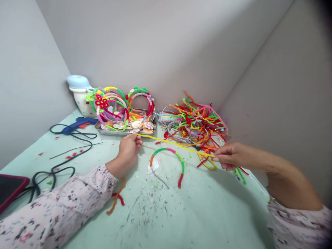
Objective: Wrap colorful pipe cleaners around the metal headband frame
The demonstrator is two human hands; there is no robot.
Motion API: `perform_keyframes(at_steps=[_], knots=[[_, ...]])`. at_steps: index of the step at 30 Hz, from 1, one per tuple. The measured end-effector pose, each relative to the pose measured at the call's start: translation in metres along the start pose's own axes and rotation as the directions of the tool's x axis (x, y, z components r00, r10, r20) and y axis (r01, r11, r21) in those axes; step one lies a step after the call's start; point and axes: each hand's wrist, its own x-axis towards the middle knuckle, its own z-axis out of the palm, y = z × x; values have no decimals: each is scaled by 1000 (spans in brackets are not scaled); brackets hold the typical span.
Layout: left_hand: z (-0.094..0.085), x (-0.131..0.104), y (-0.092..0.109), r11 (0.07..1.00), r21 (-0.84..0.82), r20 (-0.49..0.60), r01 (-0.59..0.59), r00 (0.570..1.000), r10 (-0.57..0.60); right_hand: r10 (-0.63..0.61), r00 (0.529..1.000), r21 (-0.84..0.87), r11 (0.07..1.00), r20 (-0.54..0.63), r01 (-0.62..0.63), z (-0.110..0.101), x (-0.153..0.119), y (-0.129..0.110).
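Fuzz covered the thin yellow stem point(181, 146), a soft chenille strand drawn almost straight across the scene, raised above the bench point(207, 214) and sloping slightly down towards the right. At its left end the left hand point(129, 147) had its grip closed, thumb and forefinger together on the tip, the other fingers curled loosely. At its right end the right hand point(230, 155) pinched likewise, its grip clamped on the strand between thumb and fingers.

Nearer than the strand lay a headband point(182, 166), an open arch wrapped in plush bands of orange, green, pink and red, with smooth grey wire point(161, 179) bare at its left end. Near the left sleeve rested orange and red fuzzy offcuts point(116, 200). On the far side, a shiny metal tray point(111, 132) held ridged, chalky shells point(136, 124) with fluffy wrapped hoops point(114, 103) standing among them; to its right sprawled a bristly tangle of many-coloured stems point(194, 121).
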Motion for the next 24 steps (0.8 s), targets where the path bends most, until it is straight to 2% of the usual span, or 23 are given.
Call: perform_keyframes(at_steps=[5,9,14,16,18,20,21,22,23,24], knots=[[-1,1,0,1000,-5,-2,7,1000,-7,-13,1000,-37,999,-12,12,-5,0,6],[0,1,0,1000,-21,-16,1,1000,-2,-104,991,-115,989,-81,94,-9,0,6],[1,-1,2,999,-54,-16,-5,1000,4,-164,984,-98,983,-65,157,-12,7,17],[2,-3,2,998,-64,-5,-4,1000,4,-178,978,-113,980,-104,166,-16,13,26],[3,-6,2,997,-74,36,-1,999,4,-166,958,-133,982,-235,137,-21,17,32],[5,-10,1,996,-83,97,8,995,0,-108,884,-64,994,-455,88,-25,16,29],[6,-12,1,996,-89,127,19,992,-7,-111,829,-52,994,-549,98,-25,14,24],[6,-14,1,995,-95,151,31,988,-17,-106,745,-84,994,-658,68,-23,10,16],[7,-16,2,994,-101,165,45,986,-28,-118,606,-113,993,-787,47,-20,5,5],[9,-18,2,992,-108,172,58,984,-39,-160,422,-144,987,-892,69,-13,0,-7]])
